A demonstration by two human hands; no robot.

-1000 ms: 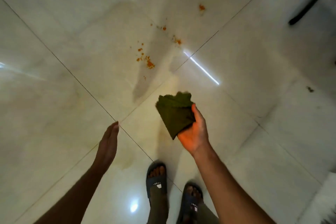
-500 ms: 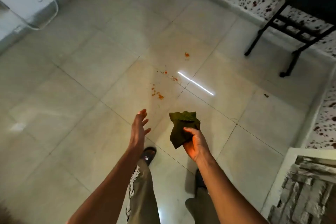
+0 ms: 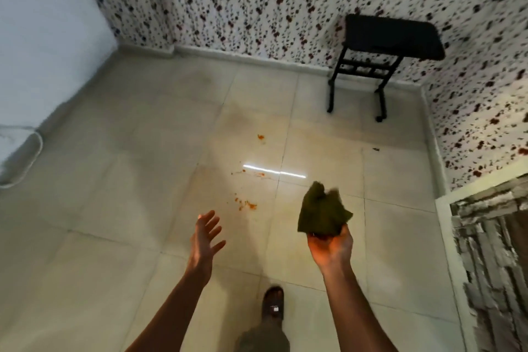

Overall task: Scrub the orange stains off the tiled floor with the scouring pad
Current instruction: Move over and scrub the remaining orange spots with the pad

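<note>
aloft, right hand [image 3: 330, 247] grips scouring pad [image 3: 321, 213] (crumpled).

One scouring pad [image 3: 321, 213], dark green. Two hands: left hand [image 3: 204, 240], right hand [image 3: 330, 247]. Three clusters of orange stains [image 3: 247, 204] on tiled floor [image 3: 114, 180]. One black stool [image 3: 383, 57]. One sandalled foot [image 3: 273, 304].

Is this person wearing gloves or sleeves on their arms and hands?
No. The left hand and right hand are bare, without gloves, rings or a watch in view. Both forearms are uncovered to the frame's bottom edge, so no sleeves show.
</note>
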